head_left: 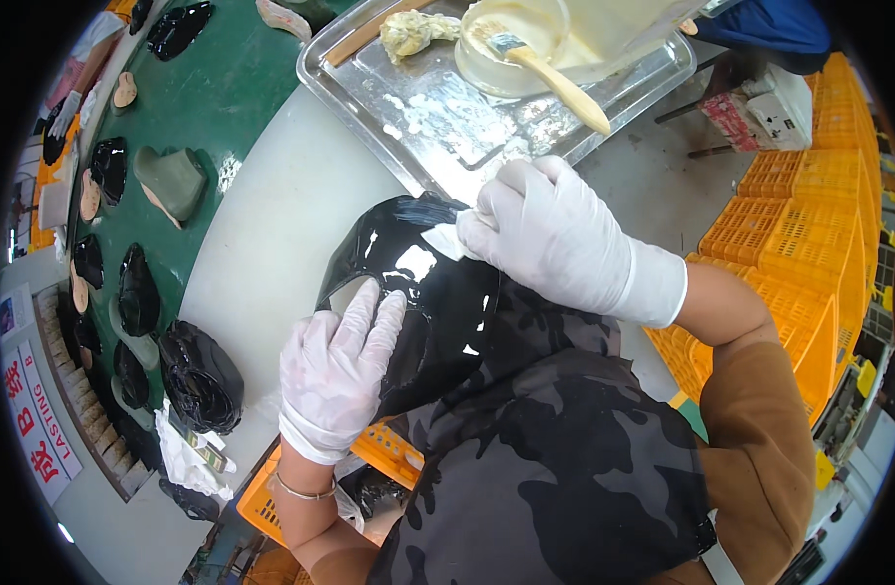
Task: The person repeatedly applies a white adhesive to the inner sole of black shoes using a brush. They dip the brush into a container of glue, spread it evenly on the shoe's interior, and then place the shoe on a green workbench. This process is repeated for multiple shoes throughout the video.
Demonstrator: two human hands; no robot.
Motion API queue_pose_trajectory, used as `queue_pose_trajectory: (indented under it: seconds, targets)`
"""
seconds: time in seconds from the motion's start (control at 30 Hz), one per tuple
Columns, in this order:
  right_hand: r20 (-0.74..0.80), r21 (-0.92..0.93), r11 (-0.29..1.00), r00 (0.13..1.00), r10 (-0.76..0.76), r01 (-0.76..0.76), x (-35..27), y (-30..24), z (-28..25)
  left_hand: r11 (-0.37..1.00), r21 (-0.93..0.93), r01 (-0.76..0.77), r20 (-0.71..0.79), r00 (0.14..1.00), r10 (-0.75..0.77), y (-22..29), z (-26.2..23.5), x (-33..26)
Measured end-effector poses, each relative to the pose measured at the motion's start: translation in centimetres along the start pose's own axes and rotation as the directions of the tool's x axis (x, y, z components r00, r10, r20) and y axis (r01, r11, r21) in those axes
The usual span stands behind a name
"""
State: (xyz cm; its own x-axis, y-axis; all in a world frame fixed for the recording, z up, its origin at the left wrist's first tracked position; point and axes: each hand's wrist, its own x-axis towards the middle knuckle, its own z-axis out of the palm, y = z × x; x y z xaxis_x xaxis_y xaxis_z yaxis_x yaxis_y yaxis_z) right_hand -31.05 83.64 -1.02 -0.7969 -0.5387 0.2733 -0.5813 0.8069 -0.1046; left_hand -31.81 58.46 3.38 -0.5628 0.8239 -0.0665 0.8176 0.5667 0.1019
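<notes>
A glossy black sheet piece (452,302), which looks like a patent shoe upper, lies over the white table's edge and against my camouflage apron. My left hand (335,366), in a white glove, rests on it with two fingers stretched flat beside a cut-out opening. The left thumb is hidden. My gloved right hand (540,229) is closed in a pinch on a white wipe (445,242), cloth or paper, touching the piece's far edge. Along that edge runs a dull, smeared streak. Just beyond my right hand is a metal tray (408,127).
On the tray stand a tub (486,73) of pale paste and a wooden-handled brush (564,93). A green belt (233,107) at left carries black uppers and shoe lasts (174,185). A bundle of black uppers (201,375) sits nearby. Orange crates (798,224) are stacked at right.
</notes>
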Motion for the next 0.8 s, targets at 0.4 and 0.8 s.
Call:
queue_pose_trajectory:
  seconds: [0.4, 0.8]
  targets:
    - [-0.036, -0.113, 0.986, 0.993, 0.116, -0.12, -2.8, 0.5, -2.0, 0.994, -0.068, 0.087, -0.191, 0.977, -0.099, -0.1, -1.1, -2.8]
    - [-0.435, 0.801, 0.538, 0.363, 0.824, -0.261, -5.8, 8.1, -0.1, 0.992, -0.111, 0.063, -0.407, 0.907, -0.103, -0.1, -0.5, -4.2]
